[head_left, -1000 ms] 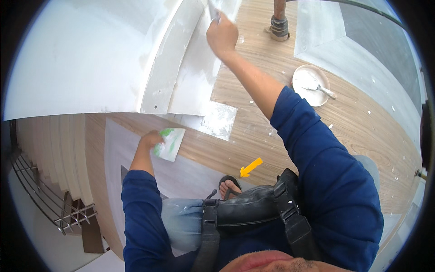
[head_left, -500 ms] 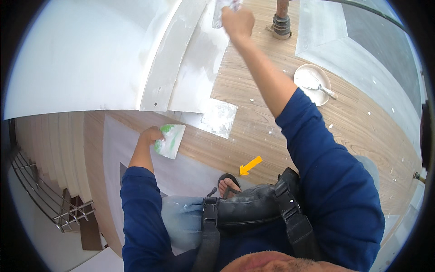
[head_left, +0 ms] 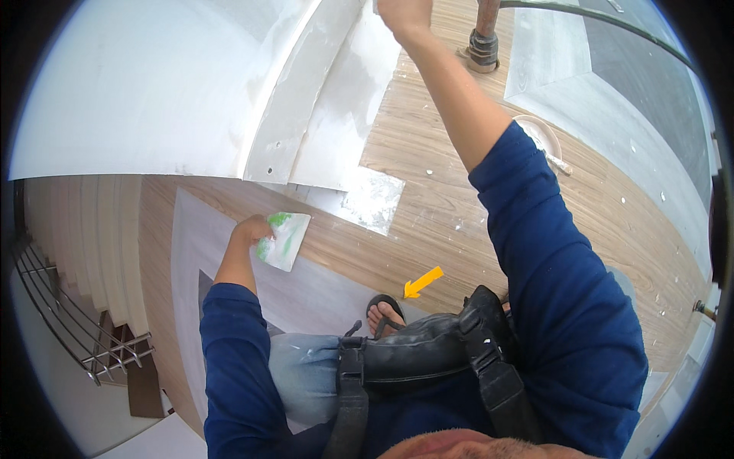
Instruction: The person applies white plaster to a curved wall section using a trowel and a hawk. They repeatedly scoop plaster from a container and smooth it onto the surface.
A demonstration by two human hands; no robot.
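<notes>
My left hand [head_left: 254, 229] is closed on a square spreader [head_left: 289, 245], white with green patches, low over the floor. My raised right hand [head_left: 405, 15] is closed at the top edge, on the flat scraper seen in earlier frames, now mostly out of view, beside the white plastered panels [head_left: 336, 99] of a curved structure. A shiny white-smeared square patch [head_left: 373, 203] lies at their foot. Right of my forearm, a pale round bowl [head_left: 547, 122] with a white-coated putty knife [head_left: 558, 163] is partly hidden by my arm.
Wood-look flooring [head_left: 428, 229] has scattered white specks. A wrapped post [head_left: 483, 50] stands at the top. A staircase [head_left: 92, 245] with metal railing [head_left: 53, 306] descends at left. My sandalled foot [head_left: 382, 314] is below, beside a yellow arrow [head_left: 420, 281].
My right hand has moved up toward the frame's top edge. My forearm now covers more of the bowl. My left hand holds the spreader in nearly the same place.
</notes>
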